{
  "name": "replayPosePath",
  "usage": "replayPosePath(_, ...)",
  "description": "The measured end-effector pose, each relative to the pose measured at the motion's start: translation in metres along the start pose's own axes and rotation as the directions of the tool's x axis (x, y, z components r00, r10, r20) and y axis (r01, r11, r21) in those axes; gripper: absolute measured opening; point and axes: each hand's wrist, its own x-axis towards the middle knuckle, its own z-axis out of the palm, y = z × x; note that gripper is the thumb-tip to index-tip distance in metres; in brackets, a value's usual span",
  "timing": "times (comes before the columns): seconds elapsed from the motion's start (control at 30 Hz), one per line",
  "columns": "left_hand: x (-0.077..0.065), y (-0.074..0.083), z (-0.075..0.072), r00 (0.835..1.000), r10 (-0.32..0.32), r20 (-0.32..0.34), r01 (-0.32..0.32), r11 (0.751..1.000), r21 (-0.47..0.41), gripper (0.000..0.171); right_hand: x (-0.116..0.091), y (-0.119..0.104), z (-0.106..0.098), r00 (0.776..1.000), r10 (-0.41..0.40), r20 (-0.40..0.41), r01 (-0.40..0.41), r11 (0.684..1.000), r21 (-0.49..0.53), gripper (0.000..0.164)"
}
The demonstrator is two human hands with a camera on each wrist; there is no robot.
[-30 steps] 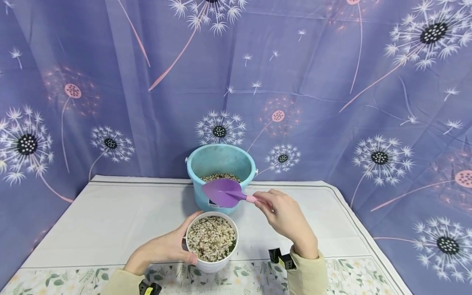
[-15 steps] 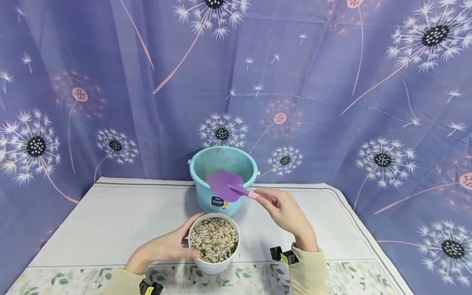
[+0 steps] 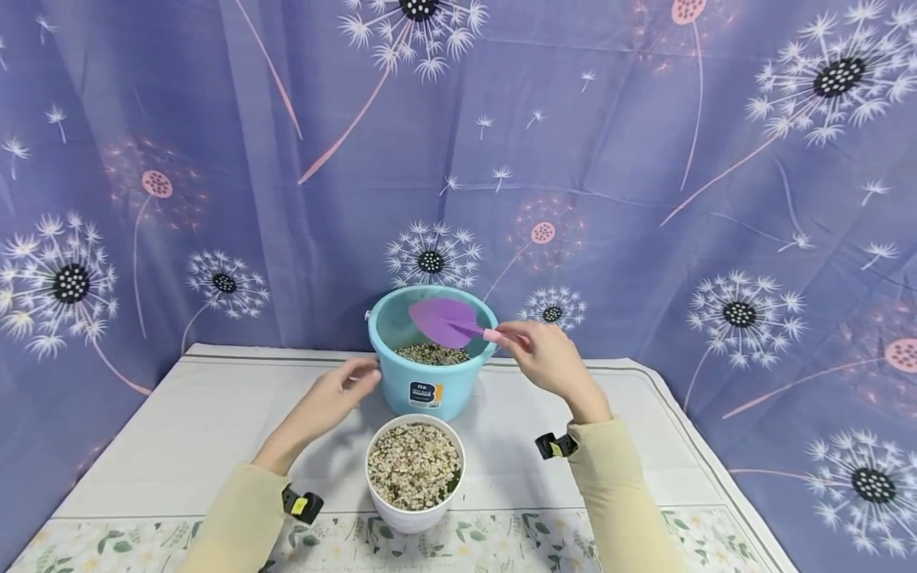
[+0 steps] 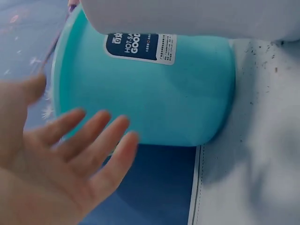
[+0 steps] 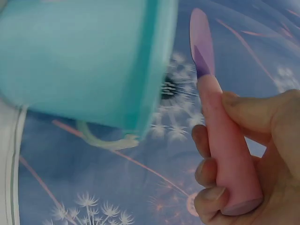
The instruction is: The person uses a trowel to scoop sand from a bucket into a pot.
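In the head view we are seeing the trowel [image 3: 442,321] over the mouth of the blue bucket [image 3: 392,380], its purple blade tilting above the loose grains [image 3: 432,355] that are lying low inside. The right hand [image 3: 548,358] is holding it by the pink handle [image 3: 493,335]. The left hand [image 3: 333,402] is holding nothing beside the bucket; we are not managing to tell whether its fingertips are touching the wall. The white pot [image 3: 408,519] is standing in front on the table [image 3: 494,446], with pale grit [image 3: 414,461] reaching near its rim. We are judging that fill weighty, so two hands round the pot's body would be suiting it better than a pinch at the rim

In the left wrist view we are finding the left fingers spreading loosely before the bucket's wall and its label [image 4: 140,47]. That wall is looking smooth, perhaps slippery and slightly flexible

In the right wrist view the right fingers are curling round the handle while the thumb is pressing its side. We are taking the trowel for light and stiff; the thick handle is seeming the place for gripping
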Motion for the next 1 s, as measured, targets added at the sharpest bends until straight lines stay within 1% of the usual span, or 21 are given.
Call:
replayPosePath(0.07,0.011,0.001,0.0,0.996,-0.014,-0.086,0.014,1.0,0.005,0.051,0.01,0.002,0.002,1.0,-0.004,0.03,0.005,0.999,-0.038,0.031)
replayPosePath(0.17,0.026,0.002,0.002,0.981,-0.052,-0.186,0.053,0.999,0.001,0.049,0.022,0.005,0.005,0.997,0.001,0.076,0.006,0.996,-0.084,0.03)
replayPosePath(0.3,0.042,0.004,0.003,0.96,-0.09,-0.266,0.092,0.996,-0.002,0.05,0.035,0.008,0.008,0.994,0.008,0.111,0.009,0.988,-0.154,0.029)
replayPosePath(0.4,0.051,0.004,0.005,0.946,-0.098,-0.31,0.106,0.994,0.01,0.052,0.042,0.009,0.01,0.992,0.03,0.122,-0.004,0.979,-0.204,0.028)
replayPosePath(0.47,0.056,0.004,0.006,0.936,-0.109,-0.335,0.117,0.993,0.001,0.052,0.047,0.011,0.012,0.99,0.041,0.136,-0.01,0.975,-0.222,0.029)
replayPosePath(0.6,0.063,0.002,0.006,0.927,-0.126,-0.354,0.123,0.992,-0.032,0.049,0.057,0.012,0.017,0.983,0.066,0.171,-0.019,0.965,-0.261,0.028)
replayPosePath(0.77,0.069,-0.003,0.008,0.931,-0.135,-0.34,0.107,0.989,-0.099,0.039,0.066,0.011,0.023,0.971,0.117,0.208,-0.046,0.948,-0.316,0.026)
replayPosePath(0.87,0.072,-0.006,0.009,0.934,-0.131,-0.334,0.092,0.987,-0.131,0.033,0.071,0.01,0.026,0.97,0.132,0.202,-0.053,0.933,-0.355,0.024)
replayPosePath(1.0,0.075,-0.01,0.012,0.931,-0.122,-0.343,0.074,0.986,-0.151,0.028,0.079,0.005,0.031,0.972,0.146,0.182,-0.055,0.901,-0.43,0.022)
